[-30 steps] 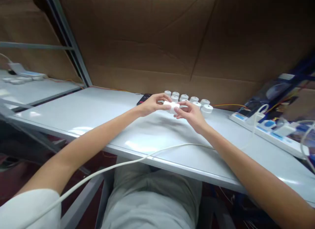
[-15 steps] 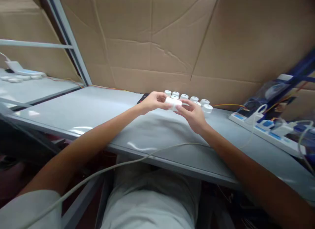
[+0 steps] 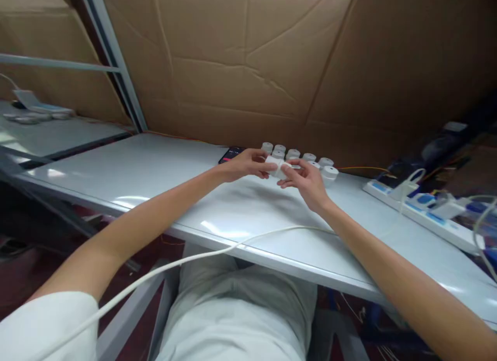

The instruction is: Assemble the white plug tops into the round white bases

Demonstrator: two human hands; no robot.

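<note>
My left hand and my right hand are both closed on a small white cylinder, one at each end. It lies sideways between the fingertips, just above the table. A line runs around its middle; I cannot tell whether it is one piece or two pressed together. Right behind my hands stand several similar short white cylinders, each with a dark dot on top. A black phone with a lit screen lies beyond my left hand.
A white power strip with plugs lies on the right of the white table. A pale cable crosses the front edge and passes under my right forearm. Cardboard stands behind; a metal post rises at left.
My hands and the white cylinder appear slightly further right and lower in the view, partly because the camera has shifted. More of the phone now shows. Both hands keep their hold.
</note>
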